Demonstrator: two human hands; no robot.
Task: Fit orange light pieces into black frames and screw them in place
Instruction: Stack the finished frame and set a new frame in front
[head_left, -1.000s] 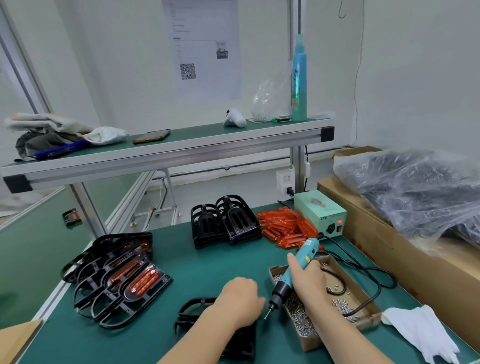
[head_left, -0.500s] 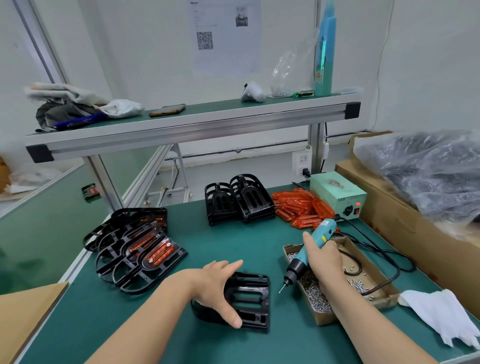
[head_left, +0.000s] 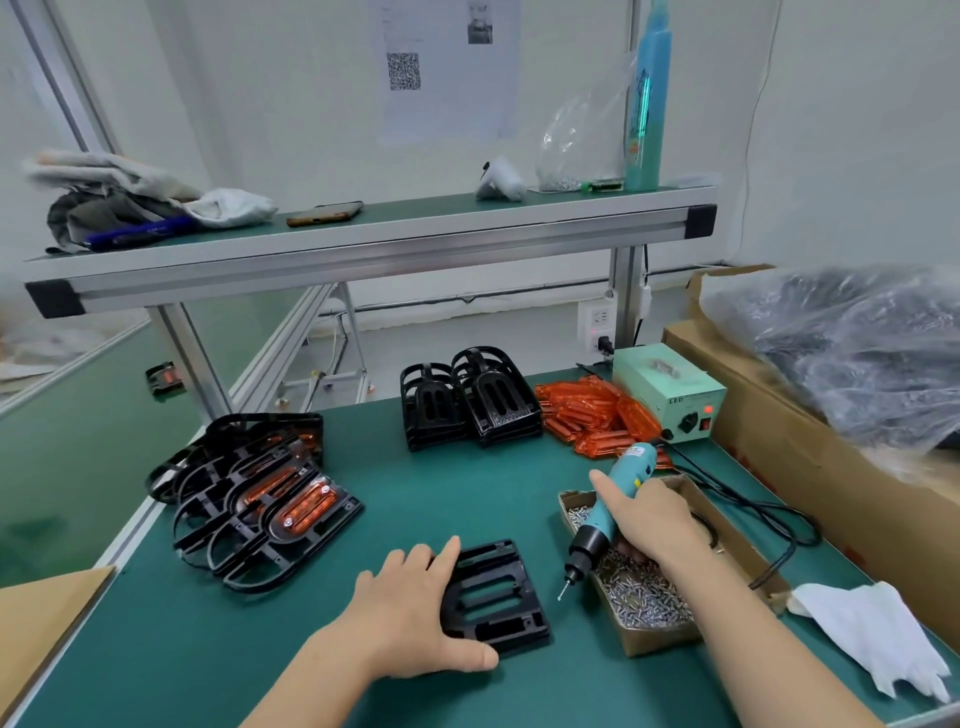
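Currently, flat left hand steadies empty black frame; right hand grips screwdriver. Likely next: orange piece, beyond right hand.

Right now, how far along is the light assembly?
Done: finished frames with orange pieces screwed in lie piled at left. In hand: left hand rests on an empty black frame, right hand grips the screwdriver. Left: stacked empty frames and loose orange pieces.
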